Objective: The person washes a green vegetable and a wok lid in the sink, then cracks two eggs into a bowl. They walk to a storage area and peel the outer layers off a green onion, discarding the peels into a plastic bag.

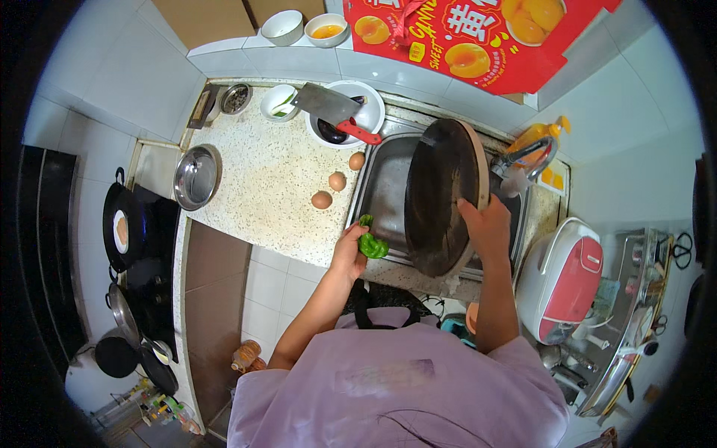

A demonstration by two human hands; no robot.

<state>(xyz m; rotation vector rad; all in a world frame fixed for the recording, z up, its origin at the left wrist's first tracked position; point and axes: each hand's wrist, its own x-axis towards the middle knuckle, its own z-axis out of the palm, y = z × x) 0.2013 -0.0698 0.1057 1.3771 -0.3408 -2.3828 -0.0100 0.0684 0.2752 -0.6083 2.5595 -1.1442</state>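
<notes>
My left hand (351, 250) holds green peppers (372, 245) at the front left edge of the sink (386, 185). With my right hand (487, 224) I grip a round wooden chopping board (442, 196) by its rim, tilted steeply over the sink. Brown eggs (337, 181) lie on the speckled counter to the left of the sink. A cleaver with a red handle (358, 133) rests across a white bowl (374, 106) that holds dark eggplants (331, 132). Beside that bowl, a small white bowl (278, 103) contains something green and white.
A steel bowl (196, 177) stands at the counter's left end, near a black wok (119, 224) on the stove. The faucet (526, 154) arches over the sink's right side, with a rice cooker (560, 280) nearby. Two bowls (327, 31) and a red carton (448, 45) occupy the back ledge.
</notes>
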